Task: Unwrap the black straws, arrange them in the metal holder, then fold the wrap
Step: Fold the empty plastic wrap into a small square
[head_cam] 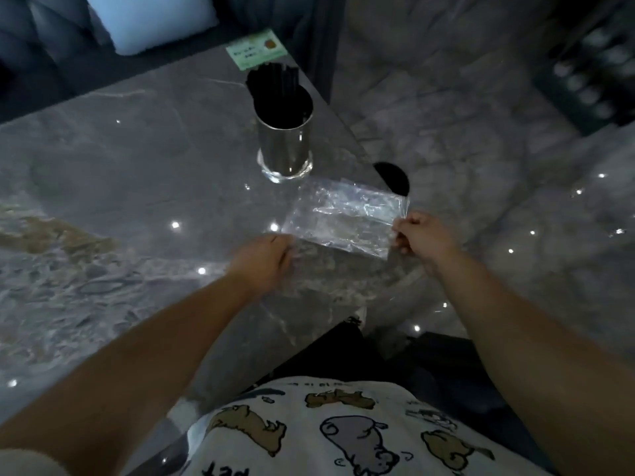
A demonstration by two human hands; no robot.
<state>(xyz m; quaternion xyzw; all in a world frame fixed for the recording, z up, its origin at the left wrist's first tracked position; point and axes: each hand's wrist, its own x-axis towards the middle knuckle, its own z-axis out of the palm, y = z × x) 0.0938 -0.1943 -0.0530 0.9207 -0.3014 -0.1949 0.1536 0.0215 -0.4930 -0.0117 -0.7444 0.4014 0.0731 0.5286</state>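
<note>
A bundle of black straws (275, 94) stands upright in the shiny metal holder (284, 142) near the far right corner of the grey marble table (137, 187). Just in front of the holder, a clear crinkled plastic wrap (347, 214) is stretched flat over the table's right edge. My left hand (266, 262) pinches the wrap's near left corner. My right hand (422, 237) pinches its right end, out past the table edge.
A green card (256, 51) lies at the far corner behind the holder. A dark round object (393, 178) sits beyond the table edge near the wrap. A pale cushion (151, 18) rests on dark seating at the back. Glossy marble floor spreads to the right.
</note>
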